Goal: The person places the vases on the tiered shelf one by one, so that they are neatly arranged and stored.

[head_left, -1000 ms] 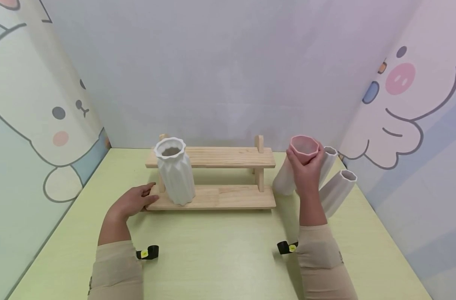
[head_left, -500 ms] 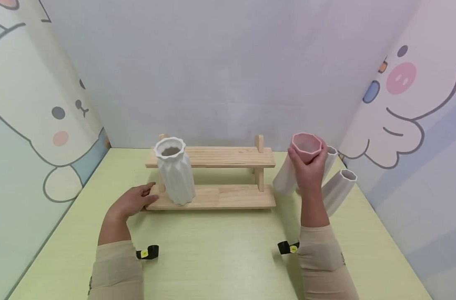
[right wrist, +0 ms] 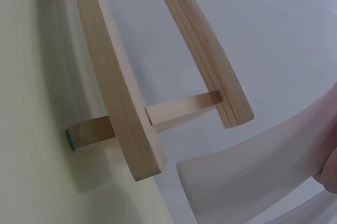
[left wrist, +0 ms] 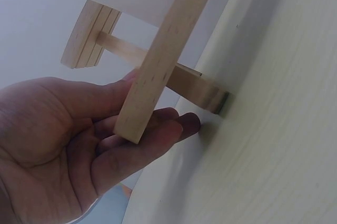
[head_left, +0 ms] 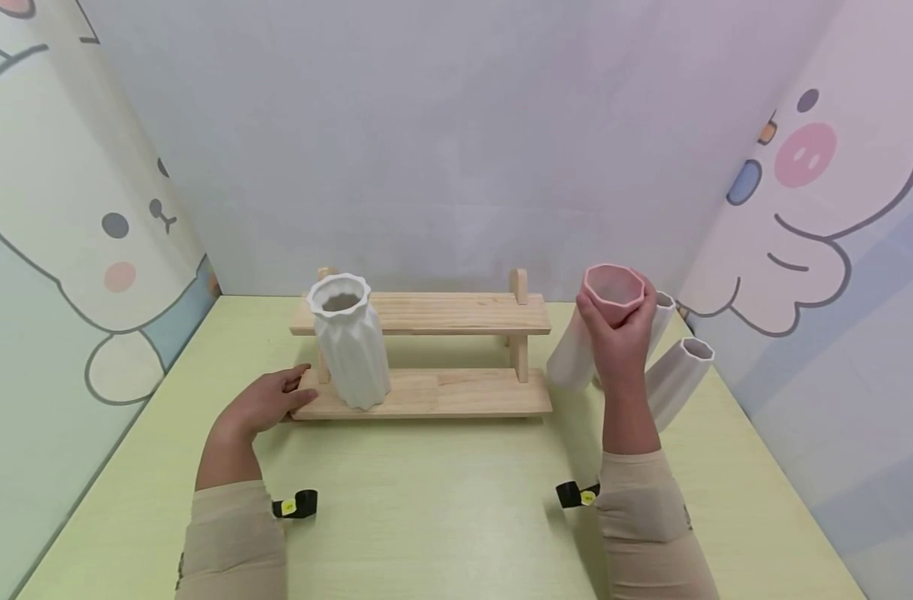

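Note:
On the lower board at the left of a two-tier wooden shelf (head_left: 456,392) stands a white fluted vase (head_left: 355,358). My left hand (head_left: 265,402) grips the left end of that board; the left wrist view shows the thumb at its upper face and fingers (left wrist: 131,155) beneath. To the right of the shelf, my right hand (head_left: 620,342) holds a vase with a pink rim and pale lower body (head_left: 572,358), its fingers round the upper part. The vase leans, mouth up, and its base (right wrist: 210,187) shows apart from the tabletop in the right wrist view.
Two slim white vases, a rear one (head_left: 661,325) and a front one (head_left: 677,383), stand behind and beside my right forearm. The upper board (head_left: 441,315) sits further back than the lower. A grey wall (head_left: 456,167) rises behind the table.
My right hand has shifted the pink-rimmed vase slightly up and right, then stayed nearly still. The left hand, shelf and white vase have not moved.

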Tool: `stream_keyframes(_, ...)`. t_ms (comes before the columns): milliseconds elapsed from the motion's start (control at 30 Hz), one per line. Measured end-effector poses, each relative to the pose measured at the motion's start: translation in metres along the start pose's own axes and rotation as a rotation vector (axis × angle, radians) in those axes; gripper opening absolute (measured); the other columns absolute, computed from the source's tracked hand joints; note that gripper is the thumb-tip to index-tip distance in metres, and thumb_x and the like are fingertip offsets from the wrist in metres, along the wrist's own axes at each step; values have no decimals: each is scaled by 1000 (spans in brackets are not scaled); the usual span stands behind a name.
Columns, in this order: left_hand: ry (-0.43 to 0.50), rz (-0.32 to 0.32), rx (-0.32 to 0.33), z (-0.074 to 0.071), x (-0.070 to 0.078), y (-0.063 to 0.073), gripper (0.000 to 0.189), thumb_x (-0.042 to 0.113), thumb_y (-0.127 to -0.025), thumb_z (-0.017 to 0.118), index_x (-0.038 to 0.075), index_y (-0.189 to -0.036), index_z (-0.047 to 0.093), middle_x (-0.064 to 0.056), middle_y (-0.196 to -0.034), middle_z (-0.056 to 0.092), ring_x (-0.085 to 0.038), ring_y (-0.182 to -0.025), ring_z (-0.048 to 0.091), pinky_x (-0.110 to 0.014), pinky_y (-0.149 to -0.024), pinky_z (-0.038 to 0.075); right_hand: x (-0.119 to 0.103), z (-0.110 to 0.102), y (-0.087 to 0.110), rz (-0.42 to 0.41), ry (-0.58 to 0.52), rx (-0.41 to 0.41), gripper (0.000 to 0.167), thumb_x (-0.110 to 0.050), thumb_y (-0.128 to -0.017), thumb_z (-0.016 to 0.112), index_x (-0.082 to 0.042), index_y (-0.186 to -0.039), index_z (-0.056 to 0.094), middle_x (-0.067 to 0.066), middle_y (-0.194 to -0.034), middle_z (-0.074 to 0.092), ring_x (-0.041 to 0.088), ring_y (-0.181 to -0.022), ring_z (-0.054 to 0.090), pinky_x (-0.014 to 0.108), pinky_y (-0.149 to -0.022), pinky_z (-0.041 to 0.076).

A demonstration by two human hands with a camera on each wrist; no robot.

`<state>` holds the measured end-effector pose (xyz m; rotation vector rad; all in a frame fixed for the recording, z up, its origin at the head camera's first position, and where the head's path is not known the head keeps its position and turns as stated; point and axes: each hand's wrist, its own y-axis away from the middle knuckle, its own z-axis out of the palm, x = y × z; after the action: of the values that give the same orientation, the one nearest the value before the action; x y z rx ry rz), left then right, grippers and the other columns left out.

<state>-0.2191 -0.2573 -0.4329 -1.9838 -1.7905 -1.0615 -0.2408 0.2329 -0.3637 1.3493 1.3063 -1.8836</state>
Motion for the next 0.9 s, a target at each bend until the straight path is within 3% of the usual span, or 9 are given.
stream_keyframes(67, 0, -1, 0, 0, 0, 0, 75, 43, -99, 56, 2, -155, 25, -29, -152, 35, -42, -131, 45, -63, -106, 36, 0, 0, 0, 1, 4, -4, 80, -27, -78, 84, -25, -143, 37, 2, -136, 45, 19, -121, 46, 28, -94, 48)
stream_keyframes(300, 6, -2, -1, 1, 0, 0, 76, 42, -99, 56, 3, -155, 24, -26, -144, 45, -30, -109, 55, -62, -104, 38, 0, -1, 0, 1, 3, -17, 81, -27, -78, 83, -25, -143, 35, 2, -137, 44, 19, -122, 44, 28, -94, 48)
stream_keyframes(533, 8, 1, 0, 1, 0, 0, 75, 42, -99, 56, 3, -155, 24, -25, -141, 47, -27, -104, 57, -62, -104, 39, -1, -1, 1, -1, 11, -23, 81, -27, -79, 83, -25, -144, 35, 1, -137, 44, 19, -123, 44, 28, -94, 48)
stream_keyframes(733, 0, 6, 1, 0, 0, 0, 75, 43, -99, 55, 3, -155, 25, -28, -148, 41, -35, -118, 55, -62, -105, 38, -3, -1, 2, -9, 7, -29, 80, -26, -79, 83, -25, -144, 35, 1, -137, 44, 19, -122, 44, 28, -94, 48)
stream_keyframes(900, -1, 11, 2, 0, 0, 0, 75, 43, -99, 55, 2, -155, 25, -29, -150, 38, -35, -120, 55, -62, -104, 38, -5, 0, 2, -22, -18, -26, 80, -24, -78, 83, -24, -143, 36, 2, -136, 45, 20, -121, 46, 27, -93, 48)
